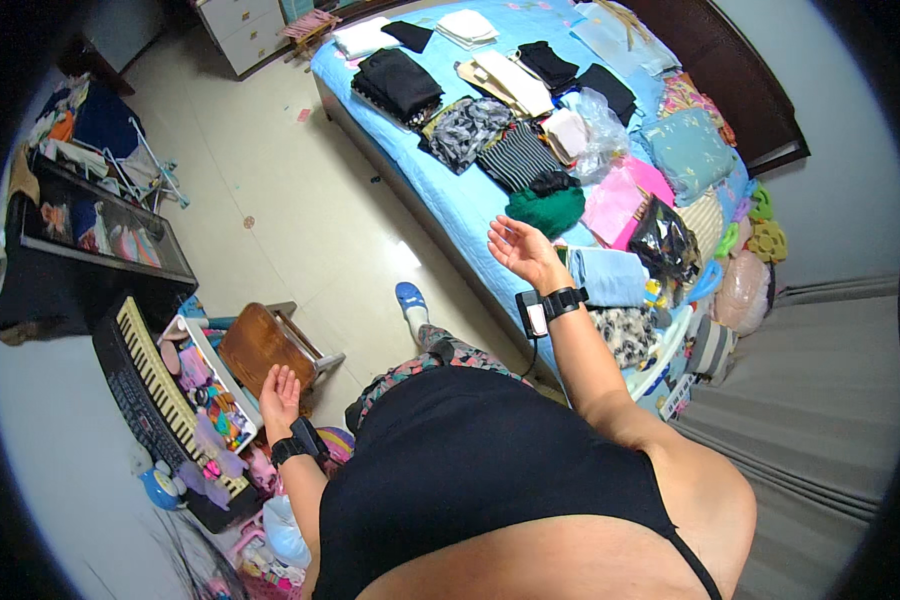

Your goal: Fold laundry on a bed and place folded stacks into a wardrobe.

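My right hand (523, 250) is raised beside the bed's edge, palm up and fingers apart, with nothing in it. Closest to it on the bed lies a bunched dark green garment (547, 210), with a striped folded garment (518, 157) just beyond. A light blue folded cloth (608, 277) is to the right of my wrist. My left hand (280, 396) hangs open and empty near a brown wooden chair seat (265, 345). Black bands with small devices are strapped round both wrists.
Folded clothes in stacks, including black ones (400, 82), cover much of the blue bed (395, 150). A pink bag (625, 200) and clear plastic lie among them. At left stand a keyboard (155, 390), a toy-filled white bin (240, 420) and a clothes rack (155, 165).
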### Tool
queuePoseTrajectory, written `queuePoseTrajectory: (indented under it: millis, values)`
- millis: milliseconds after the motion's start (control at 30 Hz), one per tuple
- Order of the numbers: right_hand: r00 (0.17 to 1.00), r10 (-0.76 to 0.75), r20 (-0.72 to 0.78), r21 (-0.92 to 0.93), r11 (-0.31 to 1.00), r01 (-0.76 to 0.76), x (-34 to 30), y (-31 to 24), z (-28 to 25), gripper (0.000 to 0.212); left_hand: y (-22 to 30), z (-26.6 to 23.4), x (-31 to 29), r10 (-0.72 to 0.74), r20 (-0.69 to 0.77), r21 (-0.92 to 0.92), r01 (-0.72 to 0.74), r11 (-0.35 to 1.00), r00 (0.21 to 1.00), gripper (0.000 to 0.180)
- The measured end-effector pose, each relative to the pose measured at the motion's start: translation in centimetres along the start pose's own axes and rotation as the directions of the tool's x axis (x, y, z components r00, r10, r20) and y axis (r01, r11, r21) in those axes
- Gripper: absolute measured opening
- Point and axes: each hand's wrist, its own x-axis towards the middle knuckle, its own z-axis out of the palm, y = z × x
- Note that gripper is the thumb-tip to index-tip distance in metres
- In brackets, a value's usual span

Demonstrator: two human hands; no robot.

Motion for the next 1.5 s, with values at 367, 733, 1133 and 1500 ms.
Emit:
queuePoseTrajectory:
  millis: [367, 733, 1133, 1500]
  values:
    - [0.999, -0.012, -0.036, 0.24, 0.971, 0.021, 19.4, -13.9, 6.0, 0.019, 13.0, 24.1, 9.4, 0.067, 0.138, 0.146, -0.087, 0.986, 0.988, 0.021]
    - [0.992, -0.029, -0.12, 0.313, 0.948, 0.065, 30.5, -17.9, 13.9, 0.017, 21.2, 38.4, 23.3, -0.086, 0.129, 0.282, 0.047, 0.958, 0.988, 0.028]
    - [0.953, -0.128, -0.273, 0.469, 0.847, 0.248, 38.5, -21.4, 22.1, 0.017, 35.7, 60.8, 43.7, -0.204, 0.233, 0.57, 0.036, 0.821, 0.951, 0.026]
    - [0.952, -0.054, -0.302, 0.595, 0.769, 0.233, 47.4, -25.9, 20.2, 0.016, 30.0, 84.2, 44.3, -0.31, 0.382, 0.802, -0.146, 0.579, 0.871, 0.026]
